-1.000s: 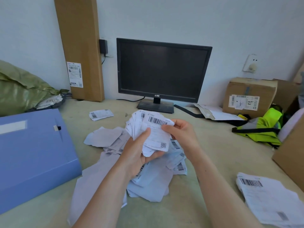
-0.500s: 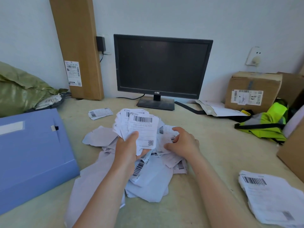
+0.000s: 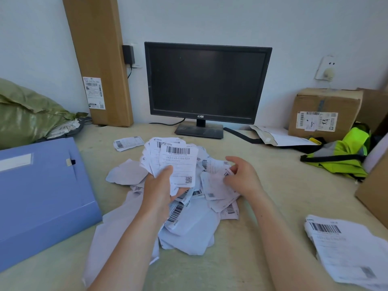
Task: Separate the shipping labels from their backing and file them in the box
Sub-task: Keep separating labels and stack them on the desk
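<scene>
Held labels: thin white slips with rounded corners, fanned in a stack above the pile; black barcode on top, QR code at the bottom.
Left hand: fingers and thumb clamped on the stack's lower edge.
Right hand: fingers curled at the edge of a loose slip; I cannot tell whether they pinch it.
Pile: crumpled labels and blank, smooth backing sheets, overlapping.
Box: blue plastic, flat and closed, left of the pile.
Surface: matte beige, against a pale wall; a dark monitor stands behind.
Orientation: front label upright, long axis running from the person toward the monitor, barcode end farthest away.
</scene>
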Motion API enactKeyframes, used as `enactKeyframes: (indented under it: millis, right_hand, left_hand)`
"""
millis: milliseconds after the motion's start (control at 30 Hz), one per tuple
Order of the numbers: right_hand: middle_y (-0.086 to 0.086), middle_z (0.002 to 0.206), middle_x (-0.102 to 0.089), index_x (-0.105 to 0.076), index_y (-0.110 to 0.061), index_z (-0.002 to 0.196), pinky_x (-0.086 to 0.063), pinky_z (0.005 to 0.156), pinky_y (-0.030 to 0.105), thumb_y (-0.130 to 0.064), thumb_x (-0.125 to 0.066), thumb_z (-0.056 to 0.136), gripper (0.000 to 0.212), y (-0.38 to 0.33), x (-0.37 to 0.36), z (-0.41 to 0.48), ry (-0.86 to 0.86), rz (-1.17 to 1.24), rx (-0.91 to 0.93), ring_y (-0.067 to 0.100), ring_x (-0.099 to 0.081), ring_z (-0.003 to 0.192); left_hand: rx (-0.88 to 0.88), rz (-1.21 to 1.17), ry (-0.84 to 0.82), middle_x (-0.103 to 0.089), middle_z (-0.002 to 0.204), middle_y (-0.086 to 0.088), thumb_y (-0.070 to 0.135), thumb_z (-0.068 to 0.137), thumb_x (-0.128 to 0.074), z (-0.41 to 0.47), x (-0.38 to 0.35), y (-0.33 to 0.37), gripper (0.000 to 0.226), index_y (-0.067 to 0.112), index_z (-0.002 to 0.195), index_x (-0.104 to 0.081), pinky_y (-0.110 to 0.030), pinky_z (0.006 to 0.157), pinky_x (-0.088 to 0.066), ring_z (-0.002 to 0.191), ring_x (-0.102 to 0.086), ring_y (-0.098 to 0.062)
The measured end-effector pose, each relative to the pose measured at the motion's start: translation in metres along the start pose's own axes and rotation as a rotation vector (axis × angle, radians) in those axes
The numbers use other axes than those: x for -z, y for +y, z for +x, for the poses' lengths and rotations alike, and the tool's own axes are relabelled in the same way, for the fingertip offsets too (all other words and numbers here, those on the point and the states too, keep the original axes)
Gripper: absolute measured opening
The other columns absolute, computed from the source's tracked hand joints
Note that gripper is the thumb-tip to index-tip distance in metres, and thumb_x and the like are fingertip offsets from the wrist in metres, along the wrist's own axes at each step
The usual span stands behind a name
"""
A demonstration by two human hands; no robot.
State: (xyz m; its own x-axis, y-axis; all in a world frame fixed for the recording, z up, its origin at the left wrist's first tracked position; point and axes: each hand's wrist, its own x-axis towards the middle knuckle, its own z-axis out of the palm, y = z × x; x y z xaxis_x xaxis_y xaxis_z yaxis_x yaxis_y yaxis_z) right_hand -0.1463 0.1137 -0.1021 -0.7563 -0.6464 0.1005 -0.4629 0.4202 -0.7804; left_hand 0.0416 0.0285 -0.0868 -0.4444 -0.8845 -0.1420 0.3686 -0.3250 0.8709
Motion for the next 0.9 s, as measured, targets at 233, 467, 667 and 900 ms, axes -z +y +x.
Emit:
enactKeyframes:
  millis: [233,467,667,900]
  right_hand:
    - [-0.004,0.073,-0.063,-0.068,-0.024,0.109,-0.044,0.060,0.016,-0.001,-0.050,0.088,0.035,-0.039,0.029,-0.014,0.267,0.653,0.091,0.004,-0.056,0.064]
    - [0.001,0.077,-0.072,-0.068,-0.025,0.108,-0.049,0.063,0.017,0.000,-0.057,0.085,0.036,-0.069,0.009,-0.026,0.016,0.412,0.349,0.005,-0.059,0.067]
    - [-0.007,0.087,-0.074,-0.066,-0.030,0.114,-0.048,0.068,0.021,-0.003,-0.059,0.088,0.038,-0.060,0.002,-0.020,-0.026,0.363,0.359,0.004,-0.060,0.072]
    - [0.001,0.138,-0.051,-0.034,-0.026,0.146,-0.045,0.095,0.036,-0.044,-0.061,0.088,0.067,-0.041,0.018,-0.012,-0.177,-0.222,-0.014,0.020,-0.054,0.119]
  left_hand:
    - [0.011,0.029,-0.068,-0.073,0.096,0.002,0.012,0.098,-0.053,-0.004,0.000,0.003,0.024,0.022,0.119,-0.058,-0.031,0.059,-0.060,0.080,-0.073,-0.015]
    - [0.151,0.093,-0.410,-0.073,0.111,-0.013,0.044,0.095,-0.050,-0.017,-0.008,0.008,0.042,0.012,0.118,-0.066,-0.048,0.084,-0.058,0.103,-0.070,-0.027]
    - [0.168,0.124,-0.370,-0.076,0.099,-0.009,0.018,0.092,-0.061,-0.016,-0.008,0.004,0.026,0.011,0.116,-0.065,-0.037,0.066,-0.062,0.088,-0.073,-0.022]
    - [-0.028,0.050,-0.029,-0.071,0.097,0.000,0.003,0.097,-0.051,-0.006,-0.002,0.002,0.026,0.017,0.118,-0.058,-0.028,0.052,-0.058,0.080,-0.069,-0.015]
